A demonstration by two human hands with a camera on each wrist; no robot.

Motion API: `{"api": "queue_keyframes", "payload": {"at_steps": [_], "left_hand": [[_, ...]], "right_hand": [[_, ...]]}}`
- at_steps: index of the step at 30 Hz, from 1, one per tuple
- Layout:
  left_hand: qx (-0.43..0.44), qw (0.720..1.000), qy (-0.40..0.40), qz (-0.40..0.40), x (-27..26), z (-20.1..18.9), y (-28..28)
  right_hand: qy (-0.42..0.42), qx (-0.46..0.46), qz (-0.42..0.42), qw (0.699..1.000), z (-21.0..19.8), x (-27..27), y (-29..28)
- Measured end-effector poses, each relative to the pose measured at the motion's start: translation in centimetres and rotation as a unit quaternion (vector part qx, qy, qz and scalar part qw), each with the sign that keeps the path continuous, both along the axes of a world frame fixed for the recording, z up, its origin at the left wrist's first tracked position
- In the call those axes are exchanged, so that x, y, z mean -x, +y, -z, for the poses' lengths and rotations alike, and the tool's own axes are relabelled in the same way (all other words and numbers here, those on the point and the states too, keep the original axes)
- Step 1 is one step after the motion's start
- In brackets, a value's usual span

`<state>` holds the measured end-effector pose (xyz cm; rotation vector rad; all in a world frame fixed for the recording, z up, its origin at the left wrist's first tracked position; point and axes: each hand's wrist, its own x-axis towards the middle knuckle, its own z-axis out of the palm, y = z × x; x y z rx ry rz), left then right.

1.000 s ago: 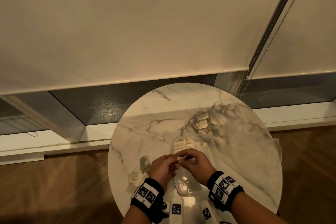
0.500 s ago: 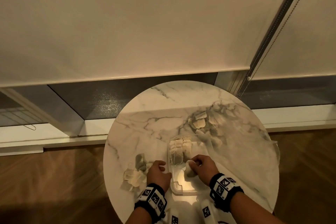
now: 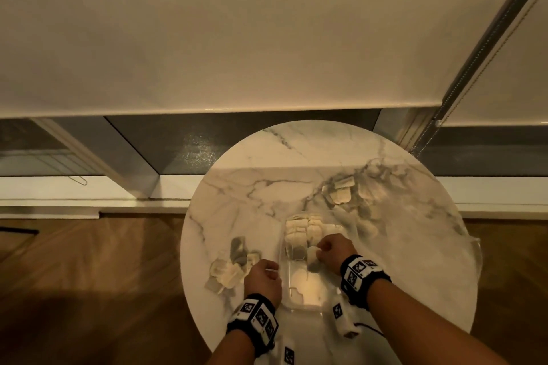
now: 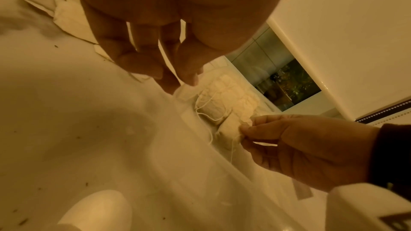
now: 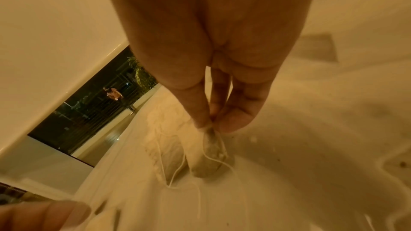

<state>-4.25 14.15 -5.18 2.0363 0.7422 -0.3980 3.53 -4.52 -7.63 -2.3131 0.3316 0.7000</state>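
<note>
Marble table (image 3: pixel 261 163): R hand (image 5: pixel 211 45) pinches tea bag (image 5: pixel 211 154); grip clear wrist cams only.

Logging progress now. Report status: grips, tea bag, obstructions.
Right grip pinching tea bag by its top, inside clear container. Left grip loosely curled beside container, holding nothing. Packed bags fill far end; near end free.

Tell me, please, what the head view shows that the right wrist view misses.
Only the head view shows the whole round white marble table, the far heap of pale sachets and the black marker wristbands. Only the right wrist view shows fingertips pinching the top of the pale tea bag. Both show the right hand holding that bag beside the packed row of bags in the clear plastic container.
</note>
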Motion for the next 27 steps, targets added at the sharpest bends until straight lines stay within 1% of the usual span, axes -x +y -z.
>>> {"api": "queue_keyframes", "payload": {"at_steps": [3, 7, 11, 14, 27], "left_hand": [[-0.005, 1.000, -0.006, -0.007, 0.0, -0.1, 0.1], [0.009, 1.000, -0.007, -0.015, 0.3, -0.3, -0.6], [0.003, 1.000, -0.009, -0.006, 0.5, -0.2, -1.1], [-0.007, 1.000, -0.010, -0.001, 0.5, -0.2, -1.2], [-0.014, 1.000, -0.012, -0.013, 0.9, -0.4, -1.8]], "right_hand": [[-0.001, 0.002, 0.017, 1.000, 0.1, -0.6, 0.0], [-0.013, 0.018, 0.013, 1.000, 0.3, -1.0, -0.1], [-0.019, 0.018, 0.012, 1.000, 0.4, -1.2, -0.2], [-0.030, 0.007, 0.021, 0.999, 0.4, -1.6, -0.2], [-0.024, -0.049, 0.071, 0.996, 0.5, -1.6, -0.9]]}}
